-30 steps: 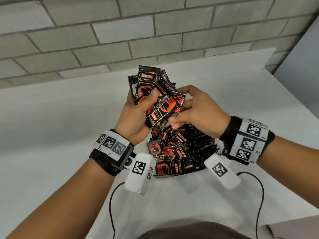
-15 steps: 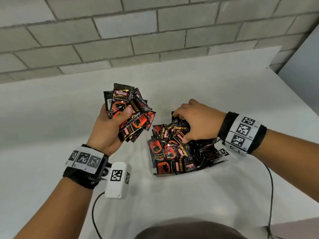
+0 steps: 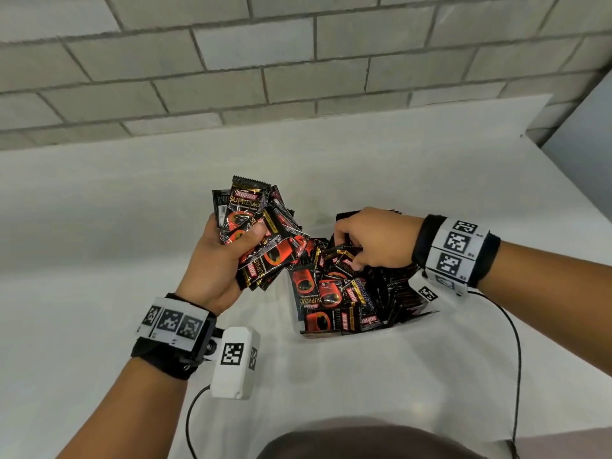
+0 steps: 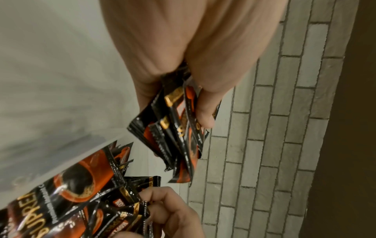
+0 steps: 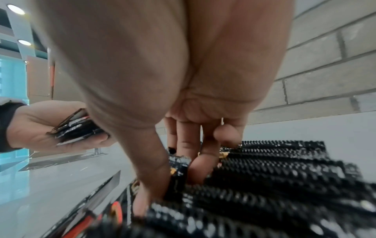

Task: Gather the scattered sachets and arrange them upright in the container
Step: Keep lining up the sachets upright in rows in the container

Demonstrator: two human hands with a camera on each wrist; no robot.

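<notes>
My left hand point(image 3: 243, 241) grips a fanned bundle of black-and-red coffee sachets point(image 3: 261, 226) above the table, left of the container; the thumb presses across their fronts. The left wrist view shows the same bundle point(image 4: 179, 136) in the curled fingers. The clear container point(image 3: 410, 321) stands at centre right, crowded with sachets point(image 3: 326, 293), some upright in rows point(image 5: 274, 169), some leaning at the near end. My right hand point(image 3: 347, 255) reaches down into it and pinches one sachet point(image 5: 179, 173) between thumb and fingers among the rows.
The white table point(image 3: 132, 226) runs back to a grey block wall point(image 3: 298, 61). Wrist-camera cables point(image 3: 516, 359) trail over the near table edge. No loose sachets show on the table surface in the head view.
The hands were together at the bundle a second ago. My right hand has since dropped into the container with a sachet, and my left hand has drawn the bundle off to the left.
</notes>
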